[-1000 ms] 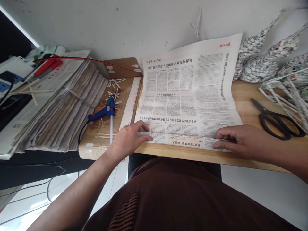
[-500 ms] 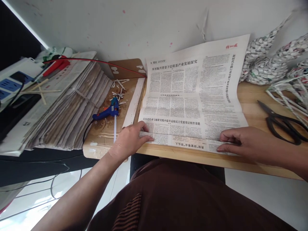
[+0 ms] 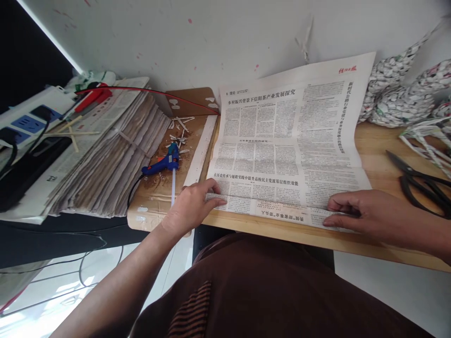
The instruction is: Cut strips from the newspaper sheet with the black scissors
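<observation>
A printed newspaper sheet [image 3: 268,150] lies on the wooden table, its far edge rising against the wall. Along the near side a narrow strip of it is folded over, with the print there upside down. My left hand [image 3: 197,199] is at the left end of this fold, thumb and fingers closed on the paper. At the right end, my right hand [image 3: 362,211] pinches the same folded edge between thumb and fingers. Some fingertips are hidden behind the thumbs and paper.
Black-handled scissors [image 3: 419,180] rest right of the sheet, near woven paper pieces [image 3: 401,105]. On the left, a blue glue gun [image 3: 162,163] sits on cardboard [image 3: 151,202] with paper scraps. Beyond are a tied newspaper stack [image 3: 120,164] and a power strip [image 3: 31,122].
The view has shifted slightly, so everything sits a little farther right in the picture. Both hands keep their hold on the folded edge, and the newspaper looks much the same.
</observation>
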`<act>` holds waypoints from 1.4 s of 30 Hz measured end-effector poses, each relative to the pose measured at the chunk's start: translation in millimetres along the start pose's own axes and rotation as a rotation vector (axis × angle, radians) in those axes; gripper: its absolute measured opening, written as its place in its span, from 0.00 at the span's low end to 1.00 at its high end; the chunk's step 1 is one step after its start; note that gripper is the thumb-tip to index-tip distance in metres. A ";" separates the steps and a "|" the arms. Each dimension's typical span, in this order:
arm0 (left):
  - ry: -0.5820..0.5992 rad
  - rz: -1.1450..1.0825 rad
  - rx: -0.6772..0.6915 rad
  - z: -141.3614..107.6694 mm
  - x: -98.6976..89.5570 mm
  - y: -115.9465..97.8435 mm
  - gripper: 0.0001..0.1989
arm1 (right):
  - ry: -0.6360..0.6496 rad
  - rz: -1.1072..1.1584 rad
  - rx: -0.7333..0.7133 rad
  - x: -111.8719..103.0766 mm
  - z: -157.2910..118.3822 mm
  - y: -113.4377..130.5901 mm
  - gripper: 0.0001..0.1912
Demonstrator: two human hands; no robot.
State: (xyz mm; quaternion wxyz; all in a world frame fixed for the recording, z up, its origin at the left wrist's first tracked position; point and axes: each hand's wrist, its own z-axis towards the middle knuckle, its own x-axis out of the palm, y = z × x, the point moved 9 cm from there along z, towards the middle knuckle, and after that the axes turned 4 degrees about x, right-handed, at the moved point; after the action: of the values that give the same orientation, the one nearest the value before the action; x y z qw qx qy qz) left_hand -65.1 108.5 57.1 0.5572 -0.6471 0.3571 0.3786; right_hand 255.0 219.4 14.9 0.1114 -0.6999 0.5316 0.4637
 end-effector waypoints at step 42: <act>-0.458 0.324 0.162 -53.4 9.9 -8.5 0.19 | 0.028 0.004 0.055 0.4 2.4 -3.0 0.23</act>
State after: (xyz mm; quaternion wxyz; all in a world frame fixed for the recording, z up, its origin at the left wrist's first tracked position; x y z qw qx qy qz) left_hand -48.1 56.3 57.2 0.6054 -0.4327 0.3497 0.5692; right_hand 256.2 221.9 12.2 0.1222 -0.7020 0.5472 0.4392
